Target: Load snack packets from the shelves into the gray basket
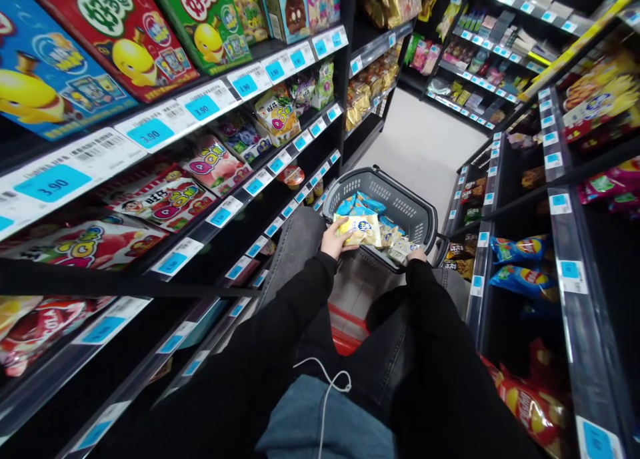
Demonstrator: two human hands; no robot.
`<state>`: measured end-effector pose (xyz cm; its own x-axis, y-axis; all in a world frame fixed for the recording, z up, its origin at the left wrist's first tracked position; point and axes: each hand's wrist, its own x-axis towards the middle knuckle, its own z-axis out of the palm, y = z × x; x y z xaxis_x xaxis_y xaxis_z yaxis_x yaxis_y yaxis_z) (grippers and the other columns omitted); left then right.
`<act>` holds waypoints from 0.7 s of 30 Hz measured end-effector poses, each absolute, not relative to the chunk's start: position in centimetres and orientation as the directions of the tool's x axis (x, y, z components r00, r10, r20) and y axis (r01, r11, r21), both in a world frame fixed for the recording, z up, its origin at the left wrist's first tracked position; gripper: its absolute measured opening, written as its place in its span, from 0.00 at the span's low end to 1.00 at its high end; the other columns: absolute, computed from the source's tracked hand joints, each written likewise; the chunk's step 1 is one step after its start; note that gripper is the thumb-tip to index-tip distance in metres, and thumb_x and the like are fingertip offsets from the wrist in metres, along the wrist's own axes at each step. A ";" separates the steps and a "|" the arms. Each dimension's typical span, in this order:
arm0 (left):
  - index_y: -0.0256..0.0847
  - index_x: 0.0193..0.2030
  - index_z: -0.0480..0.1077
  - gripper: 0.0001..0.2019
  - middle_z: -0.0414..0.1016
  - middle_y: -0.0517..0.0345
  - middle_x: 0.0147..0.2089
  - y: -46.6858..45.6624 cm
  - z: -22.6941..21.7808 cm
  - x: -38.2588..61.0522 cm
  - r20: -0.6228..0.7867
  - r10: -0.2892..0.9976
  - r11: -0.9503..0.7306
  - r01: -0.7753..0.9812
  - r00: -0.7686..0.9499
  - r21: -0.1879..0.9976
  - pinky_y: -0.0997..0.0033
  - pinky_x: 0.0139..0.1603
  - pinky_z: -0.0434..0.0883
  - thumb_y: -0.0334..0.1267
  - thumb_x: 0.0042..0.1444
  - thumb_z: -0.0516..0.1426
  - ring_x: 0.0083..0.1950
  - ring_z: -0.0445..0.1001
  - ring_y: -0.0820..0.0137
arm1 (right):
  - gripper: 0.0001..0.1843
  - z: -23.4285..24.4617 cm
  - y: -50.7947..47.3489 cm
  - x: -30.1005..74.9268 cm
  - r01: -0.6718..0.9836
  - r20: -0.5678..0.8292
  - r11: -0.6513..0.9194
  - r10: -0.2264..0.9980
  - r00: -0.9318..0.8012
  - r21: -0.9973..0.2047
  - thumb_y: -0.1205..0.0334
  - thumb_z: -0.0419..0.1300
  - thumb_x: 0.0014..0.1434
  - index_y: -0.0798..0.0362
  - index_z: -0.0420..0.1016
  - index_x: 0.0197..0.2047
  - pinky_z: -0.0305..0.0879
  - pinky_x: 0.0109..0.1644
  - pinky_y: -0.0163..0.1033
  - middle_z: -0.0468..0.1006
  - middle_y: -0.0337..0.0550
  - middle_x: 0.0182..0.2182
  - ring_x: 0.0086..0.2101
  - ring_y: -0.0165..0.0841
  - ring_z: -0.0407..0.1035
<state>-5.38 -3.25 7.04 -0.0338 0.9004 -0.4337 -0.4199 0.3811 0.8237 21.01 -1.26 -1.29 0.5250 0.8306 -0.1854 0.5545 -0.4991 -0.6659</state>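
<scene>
My left hand [333, 239] is closed on a yellow-and-white snack packet [366, 229], with the fingers along its left end. The packet is over the near left part of a grey plastic shopping basket [426, 212]. My right hand [417, 253], at the basket's near right rim, pinches the edge of a pale grey-white packet [400, 251]; its fingers are only partly visible. Blue snack packets [361, 204] and more pale packets lie inside the basket, partly covered by the yellow one.
Shelves of boxed snacks [145, 39] and candy bags [170, 199] line the left side. On the right, shelves hold chip bags [523, 282]. The basket stands between my knees in a narrow aisle. Pale floor [415, 129] stretches beyond it, and something red [347, 329] is below me.
</scene>
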 end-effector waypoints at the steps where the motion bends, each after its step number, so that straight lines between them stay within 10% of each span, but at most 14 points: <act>1: 0.44 0.58 0.60 0.36 0.61 0.45 0.60 -3.3 7.1 -5.3 -0.420 0.907 0.368 -0.440 -0.025 0.819 0.57 0.36 0.77 0.31 0.40 0.64 0.40 0.75 0.62 | 0.13 -1.0 -1.3 20.9 0.531 -0.218 -0.556 0.794 0.568 -0.640 0.60 0.60 0.53 0.60 0.70 0.38 0.64 0.48 0.49 0.73 0.47 0.36 0.41 0.37 0.69; 7: 0.56 0.65 0.45 0.47 0.52 0.50 0.66 -3.7 7.2 -4.5 -0.333 0.938 0.339 -0.480 0.101 0.809 0.52 0.43 0.75 0.33 0.40 0.64 0.48 0.72 0.57 | 0.26 2.7 -1.4 20.1 0.483 -0.169 -0.612 0.712 0.682 -0.626 0.62 0.60 0.47 0.65 0.63 0.50 0.58 0.53 0.54 0.66 0.68 0.48 0.52 0.49 0.61; 13: 0.46 0.60 0.59 0.39 0.53 0.46 0.65 -4.0 7.5 -4.0 -0.285 0.934 0.350 -0.386 0.216 0.854 0.54 0.38 0.76 0.39 0.38 0.66 0.46 0.72 0.56 | 0.29 6.5 -4.4 16.8 0.108 -0.163 -0.195 0.955 0.249 -0.975 0.45 0.54 0.52 0.49 0.57 0.55 0.69 0.33 0.39 0.71 0.44 0.40 0.33 0.31 0.70; 21: 0.46 0.63 0.53 0.46 0.71 0.49 0.51 -4.2 7.2 -3.5 -0.204 0.933 0.313 -0.390 0.297 0.866 0.56 0.50 0.70 0.32 0.34 0.66 0.49 0.72 0.58 | 0.33 5.7 -5.9 16.1 -0.036 -0.182 -0.178 0.963 0.200 -0.983 0.50 0.67 0.37 0.53 0.66 0.47 0.68 0.30 0.35 0.74 0.38 0.28 0.26 0.29 0.68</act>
